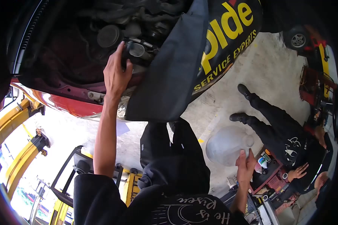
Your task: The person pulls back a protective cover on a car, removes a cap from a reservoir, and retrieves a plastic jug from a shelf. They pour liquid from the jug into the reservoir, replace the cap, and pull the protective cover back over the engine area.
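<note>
My left hand (117, 71) reaches into the open engine bay of a red car (73, 106). Its thumb and index finger are apart, at a dark round part beside an oval opening (136, 50); whether the fingers hold that part is hard to tell. On the right, my right hand (245, 165) has its fingers round the narrow end of a large translucent container (227, 145), which hangs above the floor. A round cap (109, 36) sits in the engine bay, left of my left hand's fingertips.
A black fender cover (165, 71) with yellow lettering lies over the car's edge. Two people in dark clothes are at the right, one with legs (264, 112) stretched out, beside a red tool cart (276, 176). Yellow lift arms (17, 157) stand at the left.
</note>
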The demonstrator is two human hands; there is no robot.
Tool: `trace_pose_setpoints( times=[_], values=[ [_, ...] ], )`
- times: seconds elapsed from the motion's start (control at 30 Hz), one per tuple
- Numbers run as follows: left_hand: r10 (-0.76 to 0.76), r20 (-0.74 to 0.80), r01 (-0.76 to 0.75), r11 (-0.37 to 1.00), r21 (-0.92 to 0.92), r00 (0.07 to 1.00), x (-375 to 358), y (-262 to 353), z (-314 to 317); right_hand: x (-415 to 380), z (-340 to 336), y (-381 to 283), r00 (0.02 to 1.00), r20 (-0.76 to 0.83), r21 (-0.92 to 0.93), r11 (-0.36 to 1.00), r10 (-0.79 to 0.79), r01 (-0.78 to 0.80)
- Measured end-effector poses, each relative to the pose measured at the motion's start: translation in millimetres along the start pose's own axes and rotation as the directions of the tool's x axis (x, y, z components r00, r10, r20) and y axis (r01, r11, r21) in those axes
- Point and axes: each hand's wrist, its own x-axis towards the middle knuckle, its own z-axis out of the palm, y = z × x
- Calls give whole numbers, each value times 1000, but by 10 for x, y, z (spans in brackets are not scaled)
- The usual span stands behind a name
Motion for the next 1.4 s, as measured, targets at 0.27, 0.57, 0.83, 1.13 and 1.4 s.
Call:
trace_pose_setpoints(
  times=[0.27, 0.57, 0.83, 1.13, 1.4],
  values=[
    [315, 404, -451, 839, 305, 859, 209, 34, -81, -382, -135, 648, 996, -30, 40, 996, 83, -82],
    [75, 782, -586, 707, 396, 619, 514, 178, -48, -976, 36, 878, 971, -181, 284, 953, 159, -103],
    [241, 668, -493, 843, 216, 704, 1071, 23, 217, -1790, 567, 764, 822, -390, 500, 845, 414, -189],
    [144, 748, -464, 853, 238, 648, 853, -33, 548, -2461, 822, 808, 644, -428, 715, 673, 635, -188],
    [425, 769, -631, 775, -36, 478, 948, -342, 429, -2768, 872, 970, 503, -558, 765, 644, 660, 4]
  ],
)
